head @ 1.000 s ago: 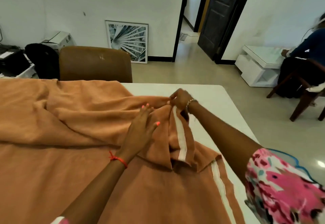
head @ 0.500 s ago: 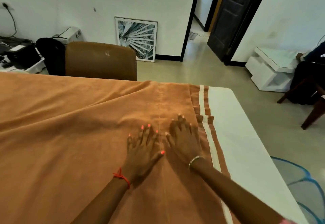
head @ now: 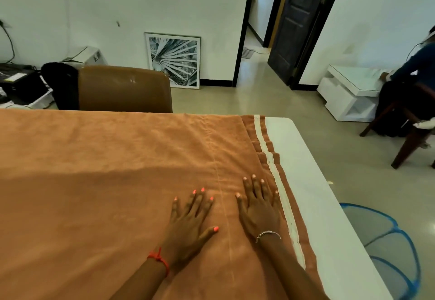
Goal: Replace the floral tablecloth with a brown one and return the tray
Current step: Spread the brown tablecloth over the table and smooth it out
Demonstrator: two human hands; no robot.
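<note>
Broadly, the brown tablecloth (head: 106,182) lies spread flat over the desk (head: 313,182), covering it from the left edge across to a strip of bare white top along the right edge. Behind the far edge stands a brown chair (head: 124,89). Near the front edge the left hand (head: 188,226) rests palm down on the cloth, fingers spread and flat, its grip open and holding nothing (a red thread circles the wrist). Just beside it, across a faint crease in the fabric, the right hand (head: 259,210) lies flat in the same way, fingers extended, grip open, a thin bracelet at the wrist. Its little finger comes close to the cloth's white stripe (head: 277,182), which runs from the far edge toward the front edge with a small fold partway along. On the floor off the desk's right edge sits a blue-rimmed mesh basket (head: 388,241).
</note>
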